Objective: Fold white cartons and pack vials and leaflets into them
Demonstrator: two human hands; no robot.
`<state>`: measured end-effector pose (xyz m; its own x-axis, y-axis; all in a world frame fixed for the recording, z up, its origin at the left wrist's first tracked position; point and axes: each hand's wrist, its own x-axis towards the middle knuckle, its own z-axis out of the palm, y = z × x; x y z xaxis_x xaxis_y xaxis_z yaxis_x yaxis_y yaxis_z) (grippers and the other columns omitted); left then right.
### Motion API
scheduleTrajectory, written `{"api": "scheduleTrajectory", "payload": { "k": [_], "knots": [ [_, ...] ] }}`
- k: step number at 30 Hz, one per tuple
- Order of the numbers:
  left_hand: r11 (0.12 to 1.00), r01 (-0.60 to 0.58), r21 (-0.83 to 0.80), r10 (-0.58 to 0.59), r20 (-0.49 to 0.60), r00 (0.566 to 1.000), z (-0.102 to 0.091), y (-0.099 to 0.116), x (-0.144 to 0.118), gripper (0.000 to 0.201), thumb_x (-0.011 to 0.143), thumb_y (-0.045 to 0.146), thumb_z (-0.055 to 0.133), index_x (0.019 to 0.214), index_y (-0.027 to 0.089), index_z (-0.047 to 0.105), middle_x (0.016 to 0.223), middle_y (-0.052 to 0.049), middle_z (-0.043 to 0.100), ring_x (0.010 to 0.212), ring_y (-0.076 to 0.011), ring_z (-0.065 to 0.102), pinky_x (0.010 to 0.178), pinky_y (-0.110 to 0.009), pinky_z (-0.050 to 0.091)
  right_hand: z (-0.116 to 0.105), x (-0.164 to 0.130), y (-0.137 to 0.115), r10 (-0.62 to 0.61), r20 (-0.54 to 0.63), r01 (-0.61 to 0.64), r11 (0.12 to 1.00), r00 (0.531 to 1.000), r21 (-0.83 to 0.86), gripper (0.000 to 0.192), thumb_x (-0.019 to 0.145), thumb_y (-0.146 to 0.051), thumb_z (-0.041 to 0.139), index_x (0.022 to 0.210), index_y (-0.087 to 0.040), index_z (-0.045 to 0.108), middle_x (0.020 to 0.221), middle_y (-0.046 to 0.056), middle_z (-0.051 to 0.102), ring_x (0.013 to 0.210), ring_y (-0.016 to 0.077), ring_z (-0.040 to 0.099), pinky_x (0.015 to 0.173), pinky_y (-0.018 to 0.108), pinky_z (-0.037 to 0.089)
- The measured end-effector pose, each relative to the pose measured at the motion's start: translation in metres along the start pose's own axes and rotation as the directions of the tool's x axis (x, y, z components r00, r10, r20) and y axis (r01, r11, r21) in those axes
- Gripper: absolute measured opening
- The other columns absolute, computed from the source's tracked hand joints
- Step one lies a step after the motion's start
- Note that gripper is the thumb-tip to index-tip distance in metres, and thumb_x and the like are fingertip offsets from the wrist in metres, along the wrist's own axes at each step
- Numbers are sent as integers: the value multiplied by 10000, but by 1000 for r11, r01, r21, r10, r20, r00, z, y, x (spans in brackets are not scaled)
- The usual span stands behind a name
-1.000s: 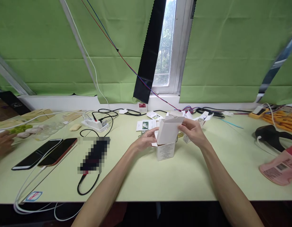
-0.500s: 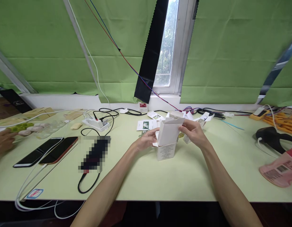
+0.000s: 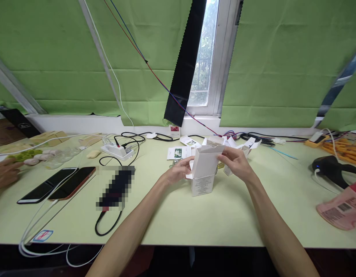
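Carton, the small white cardboard box [image 3: 203, 180], stands upright on the pale green tabletop [image 3: 195, 219] between my hands, left hand [image 3: 178, 172] steadying its side, right hand [image 3: 234, 161] pinching the raised lid flap.

Pixelated dark object [image 3: 116, 187] beside the phones [image 3: 58, 184]; another person's hand [image 3: 3, 175] cut off at left edge.

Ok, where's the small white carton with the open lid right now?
In the head view, the white carton stands on the table at centre, between the left hand and right hand, below the window.
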<state>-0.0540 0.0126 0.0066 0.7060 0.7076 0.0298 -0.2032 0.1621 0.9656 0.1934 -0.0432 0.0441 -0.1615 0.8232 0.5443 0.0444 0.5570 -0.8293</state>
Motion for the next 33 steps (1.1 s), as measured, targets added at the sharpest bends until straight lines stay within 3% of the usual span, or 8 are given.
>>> {"api": "scheduleTrajectory", "payload": {
  "k": [3,16,24,33],
  "knots": [
    [1000,3,31,-5,49,999,-1,1,0,670,568,160,674,1235,224,670,926,-64,648,825,-205,582,692,-287,428,0,0,-1,-3,10,3,1000,1000,-6,276,877,-423,712,1090,-260,778,1055,53,779,924,233,726,791,364,614],
    [997,-44,69,39,69,997,-3,-3,0,699,577,178,659,1273,232,659,851,-35,572,744,-147,478,637,-262,333,-2,-2,-6,-8,13,8,1000,1000,-30,227,890,-386,703,1068,-268,781,1020,47,783,888,221,724,787,357,616],
    [996,44,76,-49,66,997,-7,-2,-1,790,613,204,710,1387,228,550,719,24,540,563,-79,373,511,-232,229,-2,-2,-5,-11,21,12,999,1000,-34,247,896,-379,698,1089,-245,775,1051,59,777,900,211,720,807,343,614],
    [995,71,73,-74,37,997,-7,3,-5,877,618,210,785,1440,185,480,634,38,603,502,-77,460,493,-230,280,-3,-2,-2,-14,5,14,1000,1000,-21,244,894,-375,705,1099,-260,772,1066,52,775,923,205,715,827,333,601]
  ]
}}
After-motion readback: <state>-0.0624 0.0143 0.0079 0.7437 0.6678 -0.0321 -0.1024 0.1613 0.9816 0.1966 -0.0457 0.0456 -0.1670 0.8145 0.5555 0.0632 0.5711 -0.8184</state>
